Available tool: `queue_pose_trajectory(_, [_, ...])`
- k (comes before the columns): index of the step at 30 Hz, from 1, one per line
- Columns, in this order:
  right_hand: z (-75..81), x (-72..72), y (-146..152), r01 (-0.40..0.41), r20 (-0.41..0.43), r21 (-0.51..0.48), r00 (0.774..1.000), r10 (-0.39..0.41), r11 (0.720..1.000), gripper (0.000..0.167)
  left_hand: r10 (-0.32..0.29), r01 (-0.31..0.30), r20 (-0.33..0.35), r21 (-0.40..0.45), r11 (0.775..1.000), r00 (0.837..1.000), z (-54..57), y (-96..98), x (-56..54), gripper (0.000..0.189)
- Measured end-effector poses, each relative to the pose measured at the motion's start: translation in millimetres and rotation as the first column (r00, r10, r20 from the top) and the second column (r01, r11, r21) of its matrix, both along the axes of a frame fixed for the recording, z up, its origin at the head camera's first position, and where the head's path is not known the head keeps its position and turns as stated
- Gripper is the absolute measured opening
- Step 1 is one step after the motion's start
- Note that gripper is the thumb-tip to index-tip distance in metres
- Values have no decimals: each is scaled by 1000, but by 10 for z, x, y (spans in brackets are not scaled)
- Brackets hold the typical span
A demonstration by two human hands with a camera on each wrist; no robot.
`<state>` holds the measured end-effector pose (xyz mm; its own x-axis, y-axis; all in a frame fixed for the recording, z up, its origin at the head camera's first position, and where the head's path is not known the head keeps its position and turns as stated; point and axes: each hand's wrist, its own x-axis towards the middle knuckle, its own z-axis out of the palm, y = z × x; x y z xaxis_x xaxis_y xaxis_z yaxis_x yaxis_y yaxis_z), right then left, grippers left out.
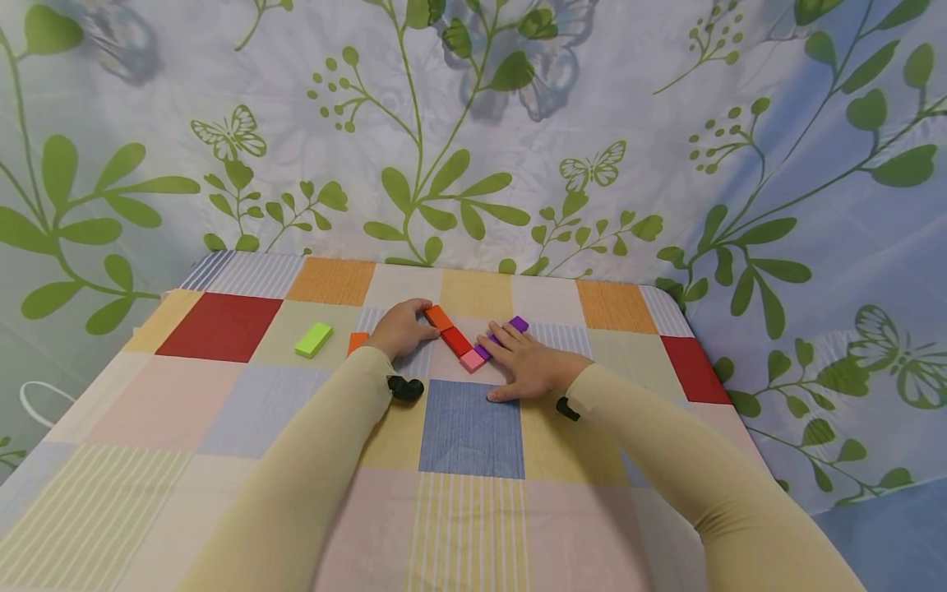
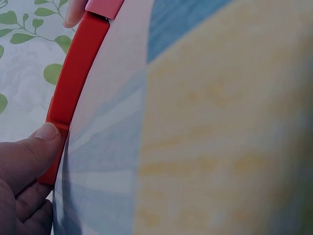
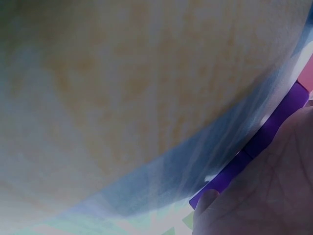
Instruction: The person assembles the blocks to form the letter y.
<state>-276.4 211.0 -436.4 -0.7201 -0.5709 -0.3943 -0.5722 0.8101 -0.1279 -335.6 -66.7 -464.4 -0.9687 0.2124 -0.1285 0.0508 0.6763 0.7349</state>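
Two purple blocks lie end to end on the cloth-covered worktop, slanting toward its visible edge; a pink block touches their other end. The right grip, palm showing, lies alongside, one fingertip overlapping the edgeward block.

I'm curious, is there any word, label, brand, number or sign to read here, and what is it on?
None that I can read.
The visible faces of the lime green block, red block and pink block look plain.
The patchwork cloth and leafy backdrop show only patterns.
The black wrist piece: too small to tell.
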Motion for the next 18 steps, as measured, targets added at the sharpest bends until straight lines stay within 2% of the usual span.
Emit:
queue_pose_trajectory(11, [-7, -1, -4, 6, 5, 6, 1000, -6, 1000, 110, -10, 10, -21, -4, 1000, 1000, -12, -3, 1, 65])
queue_pose_trajectory(18, [5, -4, -7, 9, 13, 10, 1000, -9, 1000, 110, -1, 1, -9, 11, 1000, 1000, -22, 2, -6, 65])
